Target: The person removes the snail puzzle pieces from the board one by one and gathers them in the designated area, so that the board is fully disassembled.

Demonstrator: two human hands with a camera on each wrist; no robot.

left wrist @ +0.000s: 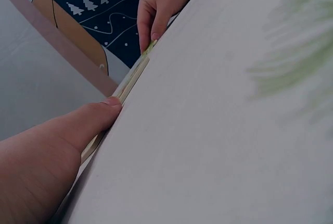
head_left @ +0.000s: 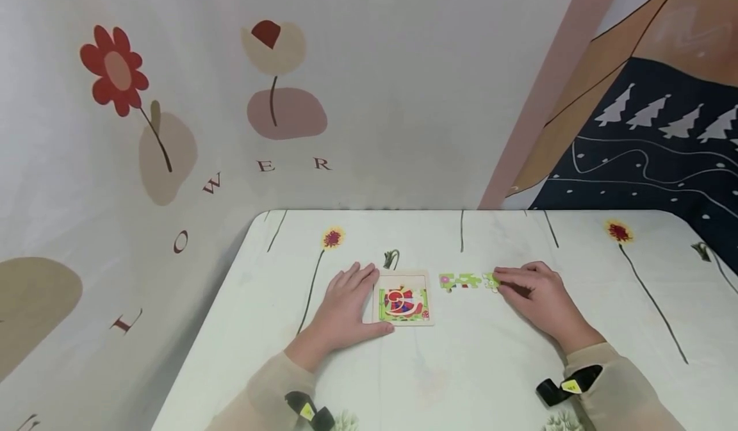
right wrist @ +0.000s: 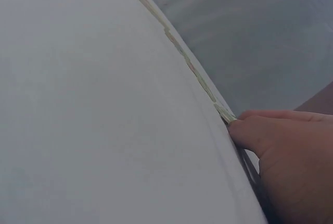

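Observation:
A small square wooden puzzle tray (head_left: 406,279) lies on the table, its lower part filled with a colourful picture and its upper part bare wood. My left hand (head_left: 348,306) rests at the tray's left side, fingers spread and fairly straight, thumb along the lower edge. In the left wrist view the thumb (left wrist: 101,114) touches the tray's rim. To the right of the tray, a short row of green puzzle pieces (head_left: 461,281) lies on the tabletop. My right hand (head_left: 539,296) pinches another green puzzle piece (head_left: 490,282) between thumb and fingers, just right of that row.
The table (head_left: 450,367) has a white cloth printed with flowers and stems. A pale wall hanging (head_left: 403,98) with flower prints rises behind it, and a dark blue patterned cloth (head_left: 646,155) is at the right. Each wrist wears a black camera strap (head_left: 567,387).

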